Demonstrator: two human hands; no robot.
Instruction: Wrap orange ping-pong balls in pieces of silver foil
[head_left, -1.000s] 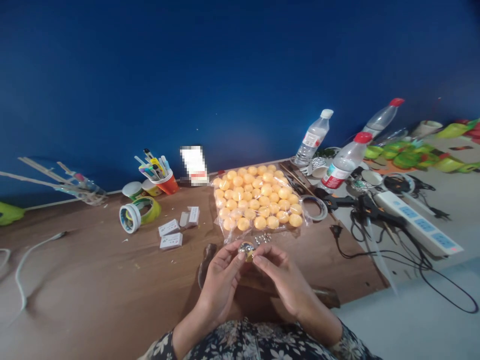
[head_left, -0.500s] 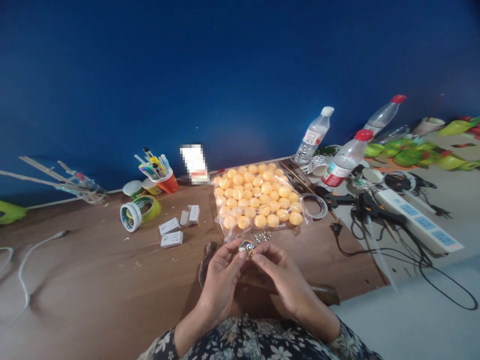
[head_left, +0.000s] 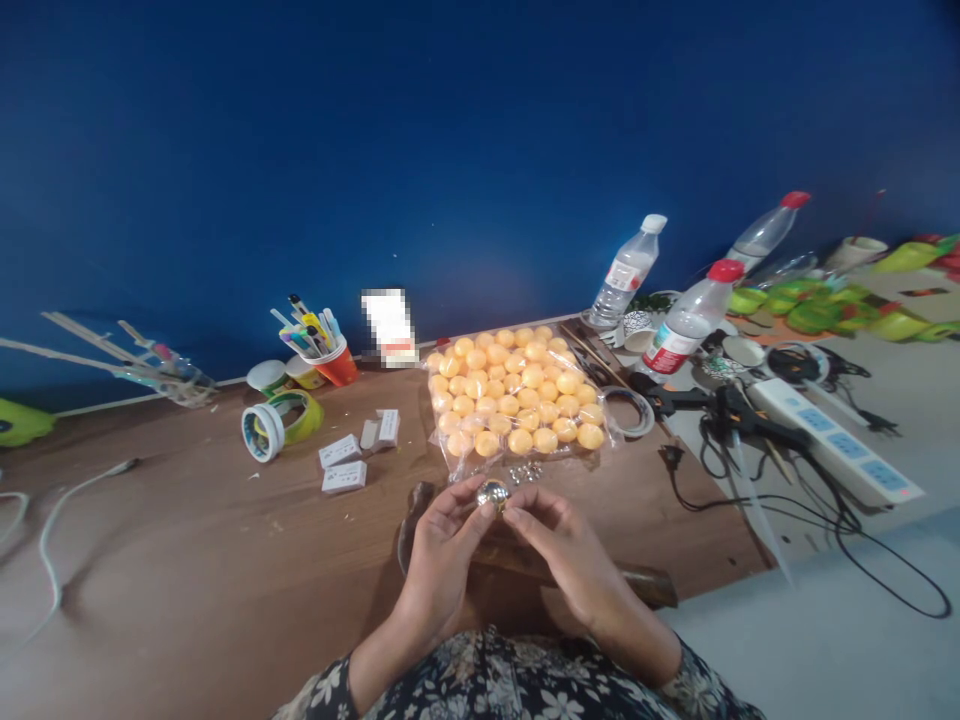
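Observation:
A shiny, round silver piece (head_left: pixel 492 494) with a hint of gold at its lower edge is held up between both hands; its exact kind is hard to make out. My left hand (head_left: pixel 442 550) pinches it from the left, thumb in front. From the right, the thumb and fingertips of my right hand (head_left: pixel 559 540) close on its edge. Just beyond the fingers, several tiny silver pieces (head_left: pixel 526 473) lie on the table. Under my hands rests a hammer-like tool, its dark curved head (head_left: pixel 411 522) at left and wooden handle (head_left: pixel 652 585) at right, partly hidden.
Behind my hands lies a clear bag of orange balls (head_left: pixel 517 390). To the left are small white boxes (head_left: pixel 344 477), tape rolls (head_left: pixel 264 433) and a pen cup (head_left: pixel 339 363). Bottles (head_left: pixel 694 325), a glue gun (head_left: pixel 757 420) and a power strip (head_left: pixel 840 440) stand or lie at right.
Both hands keep hold of the silver piece, which appears turned slightly, with less gold showing. The table things stay where they were.

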